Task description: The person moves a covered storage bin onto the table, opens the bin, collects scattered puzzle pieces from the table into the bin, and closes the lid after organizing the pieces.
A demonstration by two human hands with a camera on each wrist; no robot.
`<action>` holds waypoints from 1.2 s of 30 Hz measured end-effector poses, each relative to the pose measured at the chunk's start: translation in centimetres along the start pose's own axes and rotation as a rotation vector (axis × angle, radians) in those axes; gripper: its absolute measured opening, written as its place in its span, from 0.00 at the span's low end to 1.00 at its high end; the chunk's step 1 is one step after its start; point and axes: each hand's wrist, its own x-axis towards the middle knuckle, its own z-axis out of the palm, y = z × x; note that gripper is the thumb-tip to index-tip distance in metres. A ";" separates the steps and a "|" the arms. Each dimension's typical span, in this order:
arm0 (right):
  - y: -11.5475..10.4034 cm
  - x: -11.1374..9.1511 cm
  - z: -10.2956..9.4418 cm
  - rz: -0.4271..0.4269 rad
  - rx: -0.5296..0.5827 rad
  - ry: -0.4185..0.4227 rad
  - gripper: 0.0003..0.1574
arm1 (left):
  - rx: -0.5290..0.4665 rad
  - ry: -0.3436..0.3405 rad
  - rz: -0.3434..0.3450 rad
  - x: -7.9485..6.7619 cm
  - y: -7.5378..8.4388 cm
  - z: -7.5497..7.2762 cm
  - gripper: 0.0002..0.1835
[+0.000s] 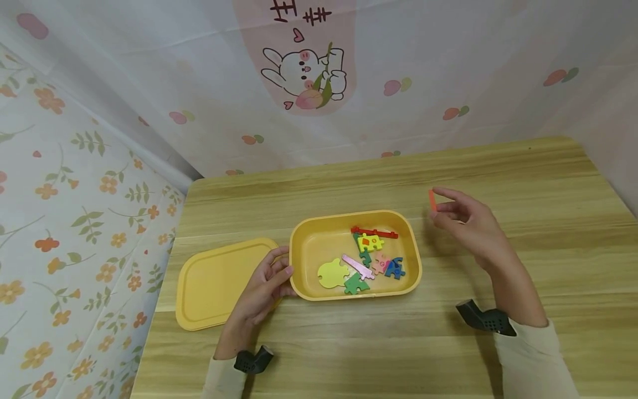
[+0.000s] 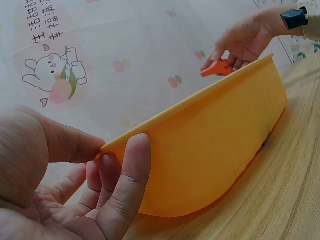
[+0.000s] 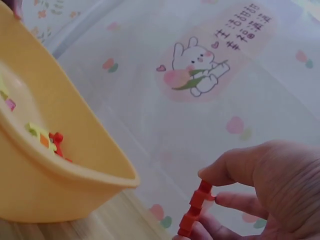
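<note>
A yellow plastic box [image 1: 310, 249] stands on the table with several foam puzzle pieces inside. My left hand [image 1: 266, 285] holds the box's left end; in the left wrist view its thumb and fingers pinch the rim [image 2: 165, 116]. Beyond the right end, my right hand [image 1: 471, 221] is raised in the air. Between its thumb and fingertips it pinches an orange-red puzzle piece [image 3: 196, 205] with notched edges. Inside the box lie a red strip [image 1: 384, 233], a yellow piece [image 1: 366, 242], a pale yellow piece [image 1: 331, 274], a green piece [image 1: 356, 284] and a blue piece [image 1: 395, 269].
A flat yellow lid [image 1: 214, 282] lies left of the box, partly behind my left forearm. The wooden table [image 1: 379, 343] ends at a printed curtain [image 1: 199, 77] behind and another on the left. Each wrist carries a black camera [image 1: 483, 318].
</note>
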 end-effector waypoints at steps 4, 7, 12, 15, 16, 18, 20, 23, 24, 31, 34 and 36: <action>-0.4 -0.3 -0.1 -0.018 0.028 -0.041 0.41 | -0.002 0.000 -0.002 0.0 0.0 -0.1 0.27; -0.6 -0.6 -0.3 -0.036 0.049 -0.061 0.41 | 0.002 0.000 -0.001 0.0 -0.1 -0.1 0.27; -1.1 -0.8 -0.4 -0.082 0.076 -0.084 0.41 | 0.016 0.001 -0.003 0.0 0.0 0.0 0.29; -1.4 -0.9 -0.4 -0.112 0.086 -0.095 0.39 | 0.013 -0.001 -0.002 0.0 0.1 0.1 0.29; -1.5 -0.9 -0.4 -0.119 0.090 -0.099 0.39 | 0.012 -0.001 0.000 0.0 0.2 0.1 0.29; -1.7 -1.1 -0.3 -0.132 0.096 -0.106 0.38 | 0.008 -0.007 0.007 0.0 0.2 0.1 0.28; -2.0 -1.2 -0.2 -0.144 0.100 -0.111 0.37 | 0.004 -0.010 0.012 0.0 0.2 0.1 0.27; -2.3 -1.3 0.0 -0.169 0.111 -0.125 0.37 | 0.000 -0.012 0.016 0.0 0.2 0.0 0.27; -2.4 -1.4 0.0 -0.174 0.115 -0.132 0.37 | 0.000 -0.011 0.015 0.0 0.2 0.1 0.27; -3.2 -2.0 0.7 -0.178 0.108 -0.164 0.38 | 0.009 -0.002 0.002 0.0 0.1 0.1 0.29; -3.5 -2.2 1.0 -0.179 0.124 -0.190 0.38 | 0.011 0.001 -0.002 0.0 0.1 0.1 0.29; -3.7 -2.3 1.2 -0.186 0.143 -0.213 0.38 | 0.010 0.005 -0.004 0.0 0.1 0.1 0.29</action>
